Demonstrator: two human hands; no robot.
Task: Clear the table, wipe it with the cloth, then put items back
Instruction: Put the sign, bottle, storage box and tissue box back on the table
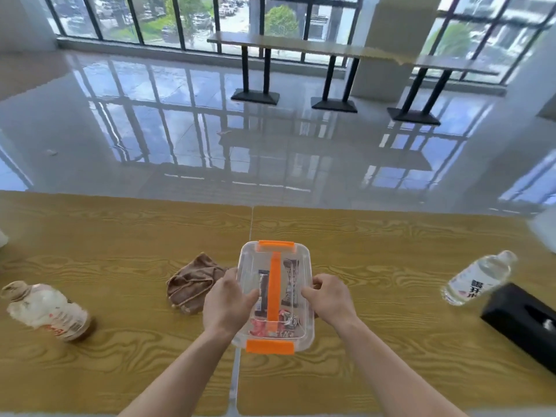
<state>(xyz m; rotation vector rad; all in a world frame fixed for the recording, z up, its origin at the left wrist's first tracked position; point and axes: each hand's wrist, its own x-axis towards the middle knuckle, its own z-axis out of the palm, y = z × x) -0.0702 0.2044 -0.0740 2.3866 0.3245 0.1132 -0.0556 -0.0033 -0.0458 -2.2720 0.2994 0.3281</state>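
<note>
Container (274, 291) between left grip (227, 305), right grip (329, 299)

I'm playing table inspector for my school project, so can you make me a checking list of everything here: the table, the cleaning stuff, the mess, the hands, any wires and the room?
Surface: wooden table, with a seam down the middle.
Job's things: clear box with orange handle and clasps, snack packets inside; crumpled brown cloth lying just left of it.
Clutter: milky drink bottle far left; water bottle and black tissue box at right.
Hands: left hand grips the box's left side; right hand grips its right side.
Cables: nothing seen.
Surroundings: shiny floor; long table by the windows.
</note>
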